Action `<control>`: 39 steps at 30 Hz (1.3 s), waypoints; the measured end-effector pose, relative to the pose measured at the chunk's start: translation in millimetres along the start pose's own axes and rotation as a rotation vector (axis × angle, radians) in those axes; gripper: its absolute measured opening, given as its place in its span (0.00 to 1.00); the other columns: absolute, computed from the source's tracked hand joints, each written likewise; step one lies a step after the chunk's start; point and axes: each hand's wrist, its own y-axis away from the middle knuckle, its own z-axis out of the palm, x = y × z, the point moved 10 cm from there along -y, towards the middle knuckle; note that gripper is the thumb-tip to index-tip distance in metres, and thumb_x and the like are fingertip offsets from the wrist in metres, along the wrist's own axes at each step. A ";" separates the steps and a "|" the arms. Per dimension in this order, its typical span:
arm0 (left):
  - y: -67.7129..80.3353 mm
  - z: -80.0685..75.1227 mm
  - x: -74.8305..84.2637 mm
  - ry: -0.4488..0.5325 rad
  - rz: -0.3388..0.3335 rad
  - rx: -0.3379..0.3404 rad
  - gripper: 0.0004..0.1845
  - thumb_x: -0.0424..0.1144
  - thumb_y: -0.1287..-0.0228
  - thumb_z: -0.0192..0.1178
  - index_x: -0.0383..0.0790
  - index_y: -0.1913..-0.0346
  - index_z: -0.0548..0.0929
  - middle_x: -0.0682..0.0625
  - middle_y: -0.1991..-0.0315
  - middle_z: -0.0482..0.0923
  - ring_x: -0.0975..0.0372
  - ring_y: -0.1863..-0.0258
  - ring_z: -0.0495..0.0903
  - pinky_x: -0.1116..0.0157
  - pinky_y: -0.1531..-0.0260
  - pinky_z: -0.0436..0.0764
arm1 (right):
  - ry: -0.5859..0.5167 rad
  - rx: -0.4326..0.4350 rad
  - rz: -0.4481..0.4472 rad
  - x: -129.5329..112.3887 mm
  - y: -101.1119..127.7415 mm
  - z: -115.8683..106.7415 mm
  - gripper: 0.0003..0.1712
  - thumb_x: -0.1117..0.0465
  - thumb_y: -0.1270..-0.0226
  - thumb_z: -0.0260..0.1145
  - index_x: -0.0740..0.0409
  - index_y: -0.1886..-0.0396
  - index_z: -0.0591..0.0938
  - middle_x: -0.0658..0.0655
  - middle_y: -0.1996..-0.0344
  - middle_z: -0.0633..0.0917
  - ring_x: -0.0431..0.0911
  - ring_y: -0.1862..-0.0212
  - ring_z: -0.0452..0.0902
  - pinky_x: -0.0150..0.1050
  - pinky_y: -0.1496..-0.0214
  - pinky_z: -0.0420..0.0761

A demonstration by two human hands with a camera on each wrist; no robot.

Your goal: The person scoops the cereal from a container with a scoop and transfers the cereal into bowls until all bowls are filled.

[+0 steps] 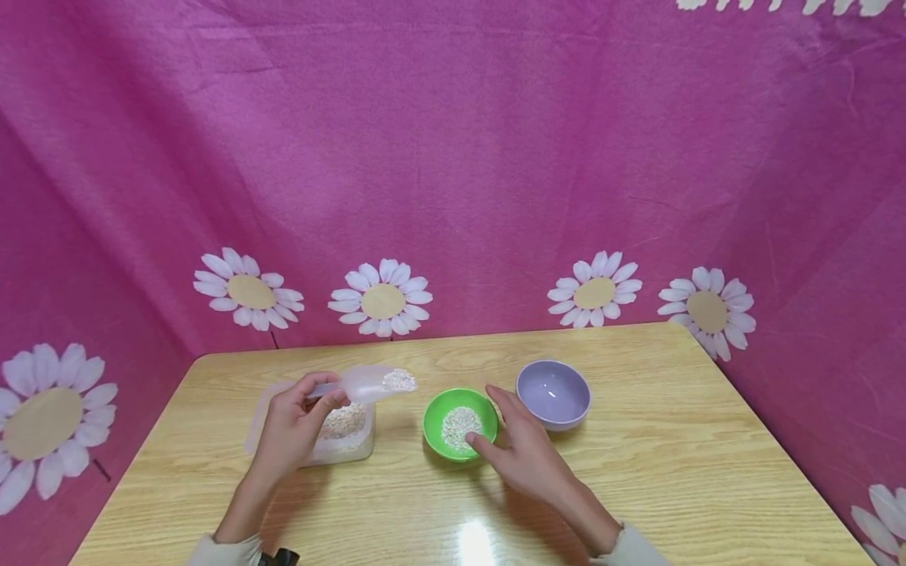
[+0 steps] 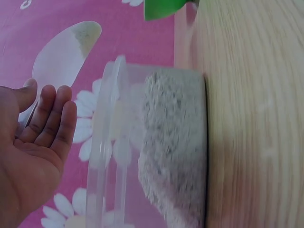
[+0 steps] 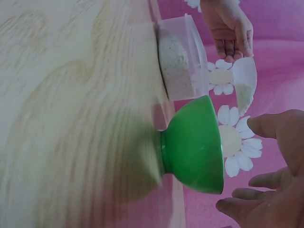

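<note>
In the head view my left hand point(image 1: 289, 428) grips the handle of a translucent scoop point(image 1: 362, 385), its tip loaded with pale flakes like oats point(image 1: 399, 380). It is raised above a clear plastic container point(image 1: 357, 450); the left wrist view shows more flakes point(image 2: 166, 118) heaped inside. A green bowl point(image 1: 438, 438) stands right of the container with some flakes in it. My right hand point(image 1: 529, 456) is at the bowl's right side, fingers spread, its thumb overlapping the rim in the head view. From the right wrist, that hand point(image 3: 273, 190) appears just above the green bowl point(image 3: 192, 147), holding nothing.
A purple bowl point(image 1: 554, 395) stands on the wooden table point(image 1: 637, 440), right of and behind the green one. What looks like a translucent lid point(image 1: 259, 417) shows at the container's left. A pink flowered cloth point(image 1: 453, 173) hangs behind the table and along both sides.
</note>
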 end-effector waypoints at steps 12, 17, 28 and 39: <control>-4.7 44.0 2.3 -0.014 -0.038 -0.130 0.05 0.31 0.26 0.67 0.37 0.51 0.87 0.44 0.64 0.91 0.63 0.65 0.89 0.70 0.68 0.82 | -0.025 -0.064 0.041 18.7 5.6 9.7 0.52 0.50 0.33 0.79 0.70 0.19 0.65 0.68 0.24 0.74 0.63 0.23 0.72 0.61 0.20 0.69; -5.4 58.5 7.8 -0.010 0.017 -0.171 0.05 0.30 0.27 0.67 0.35 0.52 0.87 0.46 0.64 0.91 0.67 0.64 0.87 0.71 0.60 0.85 | -0.021 -0.095 0.057 25.3 5.8 15.9 0.56 0.48 0.35 0.81 0.72 0.19 0.63 0.72 0.22 0.71 0.66 0.19 0.65 0.63 0.18 0.64; -6.3 78.8 13.2 -0.116 0.040 -0.307 0.05 0.32 0.26 0.67 0.38 0.52 0.87 0.49 0.62 0.92 0.64 0.61 0.89 0.66 0.57 0.88 | -0.016 -0.101 0.059 31.1 3.6 17.9 0.58 0.48 0.35 0.81 0.72 0.18 0.62 0.72 0.22 0.71 0.65 0.20 0.66 0.63 0.19 0.65; -13.1 82.5 33.4 -0.243 0.167 -0.402 0.06 0.34 0.25 0.67 0.37 0.51 0.87 0.51 0.59 0.91 0.65 0.59 0.89 0.64 0.55 0.89 | -0.025 -0.102 0.076 32.6 3.0 18.9 0.57 0.48 0.36 0.81 0.71 0.18 0.62 0.70 0.22 0.71 0.64 0.19 0.66 0.62 0.18 0.65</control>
